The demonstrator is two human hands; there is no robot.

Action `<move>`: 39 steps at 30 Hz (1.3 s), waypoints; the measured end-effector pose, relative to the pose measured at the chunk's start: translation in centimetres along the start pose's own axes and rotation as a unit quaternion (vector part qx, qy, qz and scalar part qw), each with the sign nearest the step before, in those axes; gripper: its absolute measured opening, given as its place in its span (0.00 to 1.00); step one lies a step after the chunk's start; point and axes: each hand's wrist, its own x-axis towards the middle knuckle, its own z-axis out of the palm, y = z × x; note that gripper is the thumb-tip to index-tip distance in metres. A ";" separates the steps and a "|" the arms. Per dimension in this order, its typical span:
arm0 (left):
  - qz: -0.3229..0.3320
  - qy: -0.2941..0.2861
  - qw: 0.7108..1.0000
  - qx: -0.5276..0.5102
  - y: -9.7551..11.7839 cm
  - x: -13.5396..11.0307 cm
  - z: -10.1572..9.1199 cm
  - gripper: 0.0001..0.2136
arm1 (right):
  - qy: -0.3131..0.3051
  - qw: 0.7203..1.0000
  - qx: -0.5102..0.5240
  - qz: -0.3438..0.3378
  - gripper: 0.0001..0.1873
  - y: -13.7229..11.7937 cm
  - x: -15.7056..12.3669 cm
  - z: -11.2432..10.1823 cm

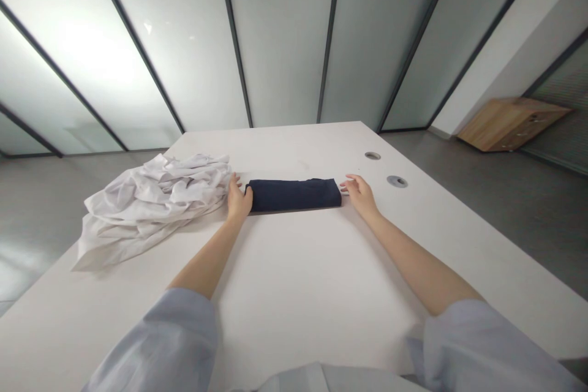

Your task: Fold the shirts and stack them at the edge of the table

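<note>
Outstretched, left hand and right hand flat, unclenched, flanking folded navy cloth ends.

Dark navy cloth, folded into long narrow bundle, lying flat on white table, long axis 9-to-3 o'clock, toward table's 12 o'clock half, top edge slightly rumpled, ends squared.
</note>
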 end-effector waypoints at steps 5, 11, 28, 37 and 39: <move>0.175 -0.053 0.979 0.087 2.1 -1.3 -0.7 0.26 | 0.005 0.993 -0.088 -0.077 0.24 -0.2 -0.4 -0.1; 0.221 -0.240 0.927 0.187 2.4 -2.0 -0.1 0.23 | -0.108 0.957 -0.183 -0.197 0.23 -0.5 -1.2 0.6; 0.211 -0.203 0.940 0.177 1.1 -1.3 -0.7 0.33 | -0.197 0.932 -0.267 -0.148 0.24 0.4 -0.9 0.6; 0.064 -0.119 0.972 0.190 -0.2 -0.6 -0.5 0.29 | -0.188 0.926 -0.276 -0.176 0.34 0.1 -1.2 0.4; 0.050 -0.123 0.974 0.185 -0.5 -0.4 -0.3 0.31 | -0.192 0.921 -0.281 -0.191 0.35 -0.1 -1.3 0.4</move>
